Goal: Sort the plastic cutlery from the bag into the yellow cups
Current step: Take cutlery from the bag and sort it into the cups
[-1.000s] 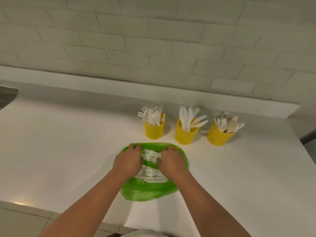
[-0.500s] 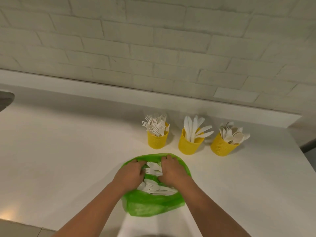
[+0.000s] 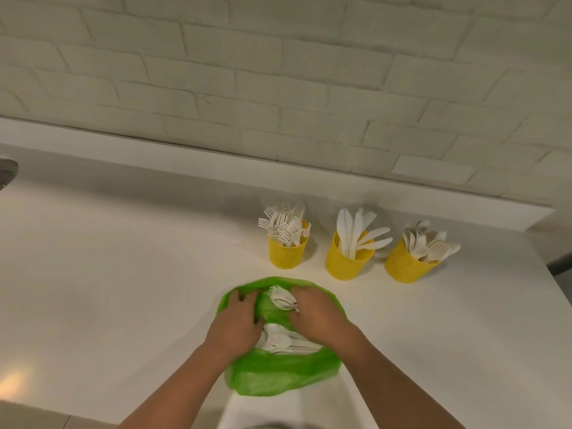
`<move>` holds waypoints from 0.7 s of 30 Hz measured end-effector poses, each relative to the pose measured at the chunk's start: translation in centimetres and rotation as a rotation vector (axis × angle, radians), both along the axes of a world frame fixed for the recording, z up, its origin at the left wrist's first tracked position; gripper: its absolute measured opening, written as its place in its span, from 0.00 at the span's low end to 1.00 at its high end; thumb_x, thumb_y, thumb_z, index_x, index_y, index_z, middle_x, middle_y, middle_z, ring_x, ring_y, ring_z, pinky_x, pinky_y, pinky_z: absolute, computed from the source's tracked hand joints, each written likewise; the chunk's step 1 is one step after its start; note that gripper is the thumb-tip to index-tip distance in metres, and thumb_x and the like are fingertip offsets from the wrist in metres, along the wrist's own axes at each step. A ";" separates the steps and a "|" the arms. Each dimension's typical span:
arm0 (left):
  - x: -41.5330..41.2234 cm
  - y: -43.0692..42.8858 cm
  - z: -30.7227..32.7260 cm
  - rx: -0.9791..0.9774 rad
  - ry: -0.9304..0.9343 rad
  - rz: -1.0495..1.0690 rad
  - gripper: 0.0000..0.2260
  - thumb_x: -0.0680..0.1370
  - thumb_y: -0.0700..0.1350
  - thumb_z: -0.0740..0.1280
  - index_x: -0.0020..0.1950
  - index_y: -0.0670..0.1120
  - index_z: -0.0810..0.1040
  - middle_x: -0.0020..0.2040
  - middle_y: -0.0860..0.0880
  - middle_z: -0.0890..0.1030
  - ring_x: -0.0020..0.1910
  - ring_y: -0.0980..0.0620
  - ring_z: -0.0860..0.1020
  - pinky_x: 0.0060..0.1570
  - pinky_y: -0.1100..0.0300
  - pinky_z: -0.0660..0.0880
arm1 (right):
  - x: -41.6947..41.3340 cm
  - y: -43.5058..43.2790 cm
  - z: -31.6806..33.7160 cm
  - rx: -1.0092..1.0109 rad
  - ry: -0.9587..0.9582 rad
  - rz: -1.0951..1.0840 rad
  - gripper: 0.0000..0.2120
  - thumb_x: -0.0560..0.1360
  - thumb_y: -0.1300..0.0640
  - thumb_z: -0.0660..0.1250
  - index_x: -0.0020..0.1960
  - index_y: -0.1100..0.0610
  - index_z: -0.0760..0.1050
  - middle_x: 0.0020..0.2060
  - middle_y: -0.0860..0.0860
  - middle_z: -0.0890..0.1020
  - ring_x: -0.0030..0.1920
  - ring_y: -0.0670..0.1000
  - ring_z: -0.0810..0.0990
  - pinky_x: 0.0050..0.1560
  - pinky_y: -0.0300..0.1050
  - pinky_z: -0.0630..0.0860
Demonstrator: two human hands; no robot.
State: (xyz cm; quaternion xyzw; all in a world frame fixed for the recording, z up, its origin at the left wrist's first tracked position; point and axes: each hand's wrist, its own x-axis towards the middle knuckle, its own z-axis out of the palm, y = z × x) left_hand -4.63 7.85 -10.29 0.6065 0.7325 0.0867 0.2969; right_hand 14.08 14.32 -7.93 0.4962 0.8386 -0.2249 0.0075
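A green plastic bag lies open on the white counter, with white forks loose inside. My left hand rests on the bag's left rim, fingers curled over the plastic. My right hand grips a small bunch of white forks, their tines pointing up-left. Behind stand three yellow cups: the left cup holds forks, the middle cup holds knives, and the right cup holds spoons.
The white counter runs to a raised ledge under a white brick wall. Its right edge drops off just past the spoon cup. A dark rounded object shows at the far left edge.
My right hand has closed on a bunch of forks and raised them off the pile. The left hand has shifted onto the bag's left rim. The camera has tilted up slightly.
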 end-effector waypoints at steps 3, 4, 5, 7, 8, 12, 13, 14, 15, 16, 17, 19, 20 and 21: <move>0.0 0.0 -0.1 -0.029 0.049 -0.008 0.29 0.81 0.53 0.63 0.81 0.52 0.60 0.71 0.43 0.65 0.56 0.45 0.80 0.57 0.51 0.79 | 1.8 -0.2 0.5 0.034 0.125 -0.002 0.07 0.77 0.52 0.60 0.52 0.53 0.73 0.47 0.53 0.81 0.47 0.56 0.80 0.46 0.52 0.76; 0.0 0.0 -0.1 -0.029 0.052 -0.007 0.28 0.81 0.52 0.63 0.80 0.51 0.61 0.70 0.43 0.65 0.55 0.45 0.80 0.57 0.51 0.78 | 2.3 -0.4 0.7 0.044 0.189 -0.031 0.07 0.78 0.53 0.60 0.53 0.53 0.72 0.46 0.53 0.81 0.45 0.56 0.79 0.45 0.53 0.76; 0.0 0.0 -0.1 -0.031 0.048 -0.005 0.28 0.81 0.52 0.64 0.80 0.51 0.62 0.70 0.43 0.65 0.56 0.45 0.80 0.58 0.51 0.78 | 2.8 -0.6 0.9 0.055 0.250 -0.065 0.06 0.78 0.54 0.59 0.53 0.54 0.71 0.45 0.53 0.79 0.44 0.55 0.78 0.45 0.54 0.76; -0.2 0.1 0.2 -0.033 0.015 0.003 0.26 0.82 0.52 0.64 0.79 0.50 0.64 0.69 0.43 0.66 0.58 0.45 0.78 0.59 0.53 0.76 | 3.3 -1.5 1.6 0.118 0.310 -0.086 0.11 0.76 0.54 0.55 0.56 0.54 0.71 0.46 0.52 0.77 0.46 0.53 0.74 0.47 0.54 0.74; -0.3 0.2 0.5 -0.025 -0.005 0.012 0.25 0.82 0.51 0.64 0.78 0.49 0.66 0.68 0.44 0.68 0.59 0.45 0.78 0.60 0.53 0.75 | 3.3 -1.9 2.2 0.165 0.312 -0.065 0.15 0.75 0.54 0.54 0.58 0.56 0.72 0.48 0.52 0.76 0.48 0.53 0.72 0.49 0.53 0.73; -1.2 0.6 2.3 0.043 -0.051 0.016 0.20 0.79 0.49 0.67 0.72 0.50 0.73 0.62 0.48 0.75 0.58 0.47 0.79 0.58 0.52 0.76 | 2.2 -3.1 4.4 0.107 0.365 0.050 0.14 0.77 0.56 0.59 0.61 0.55 0.72 0.50 0.50 0.78 0.49 0.52 0.76 0.48 0.48 0.73; -1.4 0.5 2.8 0.042 -0.050 0.008 0.17 0.78 0.48 0.68 0.67 0.51 0.77 0.59 0.49 0.77 0.55 0.47 0.80 0.56 0.52 0.77 | 1.9 -3.2 4.5 0.027 0.336 0.089 0.10 0.80 0.55 0.60 0.60 0.54 0.72 0.48 0.49 0.79 0.47 0.51 0.77 0.46 0.49 0.75; -1.6 0.5 3.1 0.028 -0.040 -0.005 0.12 0.78 0.48 0.68 0.61 0.52 0.79 0.54 0.51 0.79 0.52 0.48 0.80 0.52 0.53 0.78 | 1.5 -3.2 4.6 -0.049 0.281 0.136 0.08 0.81 0.54 0.62 0.58 0.53 0.73 0.47 0.50 0.81 0.45 0.52 0.79 0.45 0.51 0.76; -1.8 0.3 3.4 0.003 -0.022 -0.026 0.08 0.77 0.48 0.69 0.55 0.53 0.80 0.49 0.53 0.80 0.48 0.49 0.81 0.48 0.54 0.78 | 1.2 -3.2 4.4 -0.099 0.224 0.180 0.08 0.81 0.53 0.63 0.58 0.52 0.74 0.47 0.51 0.83 0.46 0.53 0.81 0.45 0.53 0.78; -1.9 0.2 3.5 -0.024 -0.002 -0.053 0.05 0.77 0.48 0.69 0.52 0.53 0.80 0.46 0.55 0.80 0.47 0.50 0.80 0.46 0.55 0.77 | 1.1 -3.2 4.1 -0.142 0.170 0.210 0.09 0.80 0.52 0.66 0.59 0.52 0.76 0.49 0.53 0.84 0.47 0.54 0.82 0.46 0.52 0.78; -1.9 0.0 3.6 -0.052 0.019 -0.081 0.05 0.76 0.49 0.69 0.52 0.54 0.81 0.46 0.56 0.81 0.47 0.51 0.81 0.46 0.56 0.77 | 1.1 -3.2 3.6 -0.163 0.122 0.234 0.10 0.78 0.52 0.69 0.59 0.53 0.77 0.51 0.54 0.84 0.49 0.54 0.82 0.46 0.49 0.78; -1.9 -0.5 3.4 -0.094 0.030 -0.114 0.06 0.77 0.51 0.69 0.53 0.56 0.81 0.47 0.57 0.82 0.48 0.53 0.81 0.48 0.56 0.78 | 1.3 -3.2 2.5 -0.166 0.019 0.284 0.14 0.74 0.53 0.74 0.58 0.54 0.77 0.53 0.54 0.81 0.51 0.55 0.80 0.47 0.46 0.75; -1.9 -0.7 3.2 -0.105 0.024 -0.119 0.06 0.77 0.51 0.69 0.53 0.57 0.81 0.47 0.58 0.82 0.49 0.54 0.81 0.49 0.57 0.78 | 1.4 -3.2 2.1 -0.166 -0.024 0.296 0.17 0.72 0.52 0.75 0.58 0.55 0.77 0.53 0.54 0.78 0.51 0.55 0.79 0.46 0.46 0.74; -2.0 -0.9 3.0 -0.110 0.023 -0.122 0.06 0.78 0.50 0.69 0.54 0.58 0.81 0.47 0.58 0.82 0.49 0.55 0.81 0.48 0.58 0.77 | 1.5 -3.3 1.6 -0.159 -0.047 0.294 0.19 0.72 0.52 0.76 0.59 0.56 0.76 0.53 0.54 0.75 0.50 0.56 0.79 0.46 0.46 0.74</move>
